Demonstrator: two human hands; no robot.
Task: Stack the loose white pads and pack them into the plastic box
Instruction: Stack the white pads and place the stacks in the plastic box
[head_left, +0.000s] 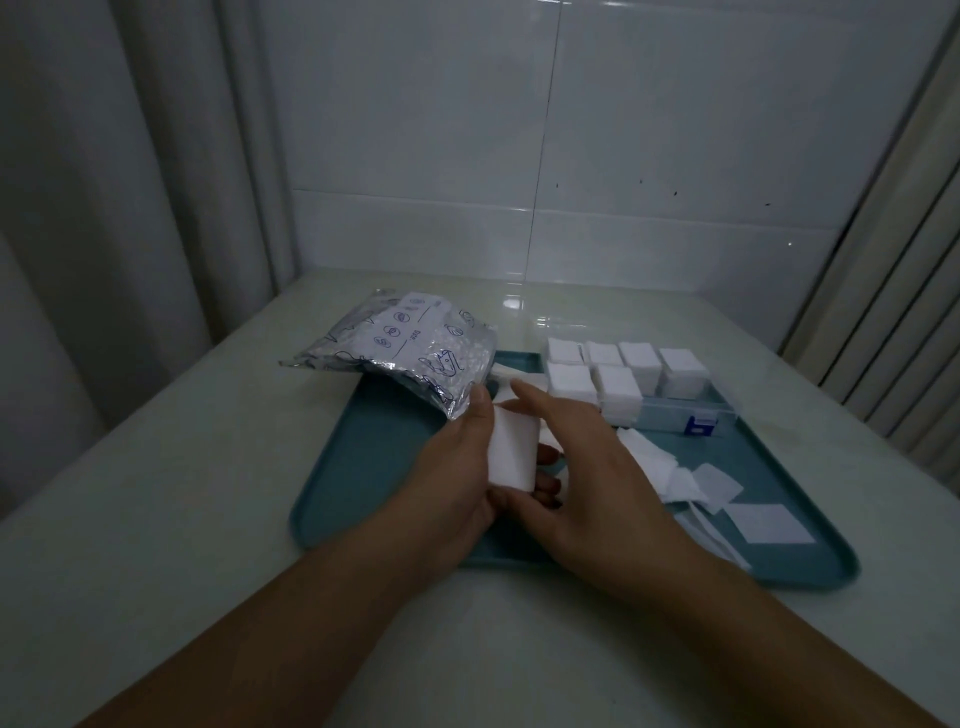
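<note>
Both hands close on one stack of pads above the tray: the left hand cups it, the right hand pinches its ends. The box lies beyond and right, nearer the right hand; loose pads lie just right.

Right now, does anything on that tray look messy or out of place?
Yes: loose white pads lie scattered and overlapping on the tray's right side, unlike the neat stacks in the plastic box.

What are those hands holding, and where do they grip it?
A stack of white pads: the left hand cups its left side, the right hand touches its right side and bottom.
</note>
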